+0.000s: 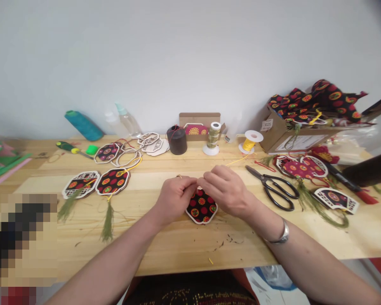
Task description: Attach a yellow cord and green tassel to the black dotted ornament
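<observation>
- Firstly, a yellow scrap (211, 261) lies near the front edge of the wooden surface (168, 254).
- Ornament, patterned with a pale rim (202, 208): located centrally, beyond the scrap, its upper part between the hands.
- Left hand (176, 199): grip drawn together, thumb and forefinger meeting at the ornament's upper edge; anything pinched is hidden.
- Right hand (228, 190): fingers curled inward beside the left; fingertips obscured, so grip closure cannot be told.
- Black-handled scissors (264, 178): right of the right hand, not touched.
- Farther back: black thread cone (178, 142) and yellow spool (249, 144), both upright.
</observation>
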A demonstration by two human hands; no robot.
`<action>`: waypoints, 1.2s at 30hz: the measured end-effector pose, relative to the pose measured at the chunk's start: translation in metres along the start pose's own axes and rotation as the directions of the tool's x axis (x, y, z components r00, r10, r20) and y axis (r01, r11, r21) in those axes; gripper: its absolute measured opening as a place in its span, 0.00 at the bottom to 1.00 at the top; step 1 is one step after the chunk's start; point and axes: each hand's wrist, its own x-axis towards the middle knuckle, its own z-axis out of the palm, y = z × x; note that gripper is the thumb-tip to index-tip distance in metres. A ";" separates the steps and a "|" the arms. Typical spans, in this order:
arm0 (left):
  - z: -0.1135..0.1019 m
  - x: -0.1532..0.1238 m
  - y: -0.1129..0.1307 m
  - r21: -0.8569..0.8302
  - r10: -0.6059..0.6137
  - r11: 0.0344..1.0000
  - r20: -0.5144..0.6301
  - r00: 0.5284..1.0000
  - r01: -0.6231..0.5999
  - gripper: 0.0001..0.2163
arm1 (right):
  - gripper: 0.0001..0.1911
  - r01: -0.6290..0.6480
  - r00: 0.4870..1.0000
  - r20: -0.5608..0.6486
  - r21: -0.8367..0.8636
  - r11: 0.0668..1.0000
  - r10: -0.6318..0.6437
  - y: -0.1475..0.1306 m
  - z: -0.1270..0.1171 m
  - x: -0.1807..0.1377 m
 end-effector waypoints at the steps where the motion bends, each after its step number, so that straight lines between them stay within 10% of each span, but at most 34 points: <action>1: 0.000 0.000 0.000 -0.014 0.028 1.000 0.036 0.999 -0.028 0.10 | 0.15 -0.049 0.998 -0.025 0.063 0.997 0.051 0.004 0.001 -0.001; 7: 0.000 -0.003 0.000 -0.169 0.007 0.985 -0.058 0.998 -0.016 0.07 | 0.09 -0.458 0.855 0.087 0.588 0.667 0.511 0.017 0.014 -0.002; 11: -0.003 -0.002 0.001 -0.140 -0.085 0.989 -0.213 0.973 0.055 0.07 | 0.11 -0.593 0.781 0.311 0.641 0.486 0.542 0.012 0.017 -0.001; 19: -0.001 0.000 0.001 -0.088 -0.128 0.990 -0.294 0.947 0.106 0.06 | 0.13 -0.495 0.869 0.255 0.472 0.730 0.424 -0.001 0.007 0.000; 27: -0.001 0.000 0.002 -0.085 -0.138 0.989 -0.307 0.942 0.117 0.06 | 0.12 -0.419 0.908 0.201 0.478 0.772 0.368 -0.004 0.008 -0.001; 36: -0.001 0.004 0.000 -0.412 -0.406 0.863 -0.225 0.886 0.292 0.07 | 0.11 -0.216 0.976 0.033 0.152 0.965 0.213 -0.004 0.023 -0.006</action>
